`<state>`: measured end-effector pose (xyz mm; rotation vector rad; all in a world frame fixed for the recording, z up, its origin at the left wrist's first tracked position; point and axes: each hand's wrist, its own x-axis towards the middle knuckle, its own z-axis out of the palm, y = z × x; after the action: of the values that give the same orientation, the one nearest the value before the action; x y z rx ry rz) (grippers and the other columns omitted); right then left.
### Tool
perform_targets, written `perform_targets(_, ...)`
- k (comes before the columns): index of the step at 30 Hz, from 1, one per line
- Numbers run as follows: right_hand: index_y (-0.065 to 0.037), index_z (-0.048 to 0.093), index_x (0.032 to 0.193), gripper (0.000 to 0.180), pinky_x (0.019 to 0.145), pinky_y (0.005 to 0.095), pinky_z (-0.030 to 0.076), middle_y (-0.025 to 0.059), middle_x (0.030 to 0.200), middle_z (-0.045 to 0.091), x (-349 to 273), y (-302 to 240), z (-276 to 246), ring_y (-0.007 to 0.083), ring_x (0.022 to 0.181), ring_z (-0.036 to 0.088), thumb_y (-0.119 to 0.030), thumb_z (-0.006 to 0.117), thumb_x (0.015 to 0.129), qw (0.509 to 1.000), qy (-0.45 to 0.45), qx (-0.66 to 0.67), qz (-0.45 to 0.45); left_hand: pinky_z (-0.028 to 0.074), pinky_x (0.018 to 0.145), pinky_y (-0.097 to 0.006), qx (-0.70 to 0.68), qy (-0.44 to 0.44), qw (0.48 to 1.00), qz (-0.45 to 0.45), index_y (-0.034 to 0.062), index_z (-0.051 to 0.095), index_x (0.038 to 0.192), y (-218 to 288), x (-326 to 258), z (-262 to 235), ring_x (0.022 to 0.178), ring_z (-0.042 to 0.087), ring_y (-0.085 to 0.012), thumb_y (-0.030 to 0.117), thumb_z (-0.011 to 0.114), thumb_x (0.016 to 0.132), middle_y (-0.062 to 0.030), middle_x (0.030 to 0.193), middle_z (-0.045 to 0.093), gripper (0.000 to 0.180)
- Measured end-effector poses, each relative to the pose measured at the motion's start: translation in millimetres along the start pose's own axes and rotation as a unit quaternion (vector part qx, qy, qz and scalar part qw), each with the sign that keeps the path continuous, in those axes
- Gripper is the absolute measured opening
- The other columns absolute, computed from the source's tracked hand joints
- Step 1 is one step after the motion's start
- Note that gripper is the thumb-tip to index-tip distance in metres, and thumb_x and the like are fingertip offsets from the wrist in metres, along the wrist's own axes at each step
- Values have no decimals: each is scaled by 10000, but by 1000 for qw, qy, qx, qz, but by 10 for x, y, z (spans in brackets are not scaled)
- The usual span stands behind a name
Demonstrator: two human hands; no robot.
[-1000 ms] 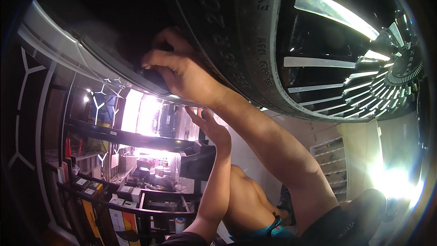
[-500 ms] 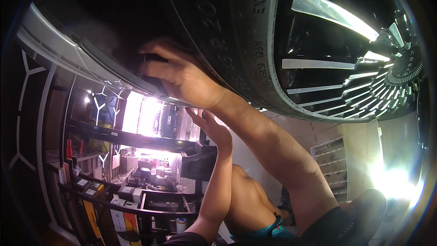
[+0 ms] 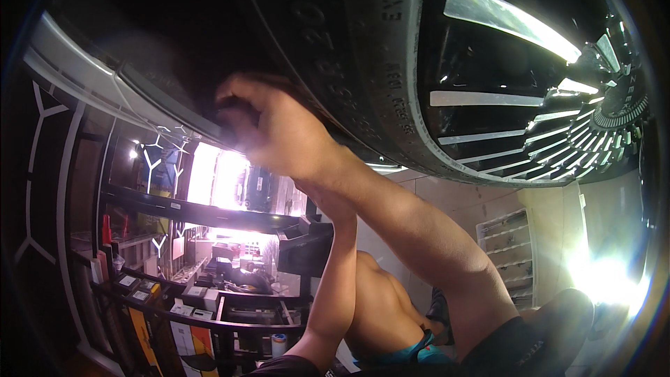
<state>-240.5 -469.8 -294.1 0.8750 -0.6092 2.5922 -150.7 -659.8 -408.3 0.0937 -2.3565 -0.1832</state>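
My right hand [image 3: 283, 129] reaches up into the dark gap between a black tyre [image 3: 363, 63] and the wheel arch edge [image 3: 174, 108]. Its thumb and index finger curl toward each other beside the arch lining. The fingertips are in shadow and smeared by motion, so whatever they grip cannot be made out. Lower down, my left hand [image 3: 333, 202] is raised behind the right wrist, which covers its fingers. The wheel rim [image 3: 481, 98], with bright metal spokes on black, fills the upper right.
A dark shelf rack [image 3: 230, 318] with boxes and parts stands at lower left. Beyond it are a patterned dark panel [image 3: 45, 167] and a brightly lit opening. A bent bare leg [image 3: 384, 293] is below my arms. A strong lamp [image 3: 607, 286] glares at lower right, near a slatted pale panel [image 3: 506, 244].
My right hand has turned and shifted slightly down and right, its fingers still curled near the arch edge. My left hand's fingers, visible before below the right wrist, are now behind it.
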Motion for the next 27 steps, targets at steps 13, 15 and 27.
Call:
perform_targets(13, -41, 719, 1055, 160, 890, 445, 559, 163, 1112, 678, -53, -224, 25, 383, 996, 700, -134, 630, 960, 992, 12, -92, 82, 286, 1222, -494, -15, -23, 1000, 4, 26, 57, 1652, -147, 39, 14, 1498, 306, -377, 403, 338, 1133, -229, 1685, 75, 700)
perform_targets(15, -49, 724, 1052, 147, 889, 439, 559, 157, 1110, 670, -56, -175, 49, 377, 1005, 695, -114, 639, 951, 994, 23, -91, 48, 287, 1222, -495, -18, -22, 1000, 0, 29, 57, 1653, -126, 41, -1, 1498, 306, -377, 408, 340, 1132, -230, 1685, 78, 704)
perform_targets(27, -148, 786, 992, 195, 891, 382, 556, 114, 1196, 662, 76, 268, 11, 327, 1064, 675, -25, 732, 850, 973, 67, -100, -198, 354, 1187, -499, -110, 29, 990, -80, 56, 55, 1661, 166, -10, -67, 1491, 324, -360, 452, 394, 1110, -230, 1677, 107, 758)
